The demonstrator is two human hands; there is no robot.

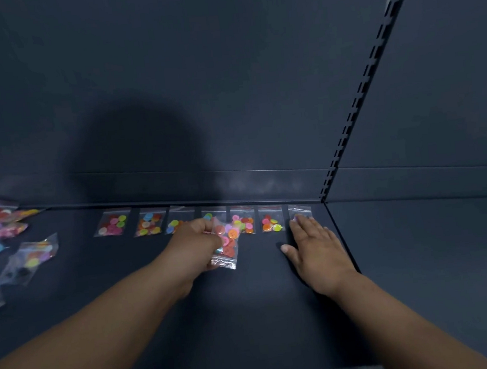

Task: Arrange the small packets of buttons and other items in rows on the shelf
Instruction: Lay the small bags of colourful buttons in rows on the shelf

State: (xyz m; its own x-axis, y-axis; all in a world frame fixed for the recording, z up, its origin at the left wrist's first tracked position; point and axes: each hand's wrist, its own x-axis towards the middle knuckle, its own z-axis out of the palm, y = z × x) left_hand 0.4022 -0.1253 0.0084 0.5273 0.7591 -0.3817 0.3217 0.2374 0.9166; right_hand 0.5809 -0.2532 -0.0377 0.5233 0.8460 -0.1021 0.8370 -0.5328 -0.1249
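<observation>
On the shelf [249,317], the left hand [194,242] pinched a button packet [227,245] in curled fingers, just in front of the back row [271,221]. The right hand [316,245] lay flat, fingers straight, tips touching the end packet [300,211]. Beyond the fingers the row sat tightly spaced, so lowering the held packet carelessly could knock its neighbours askew.

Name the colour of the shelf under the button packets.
The shelf is a plain dark grey with a bluish tint, seen best in the head view.
</observation>
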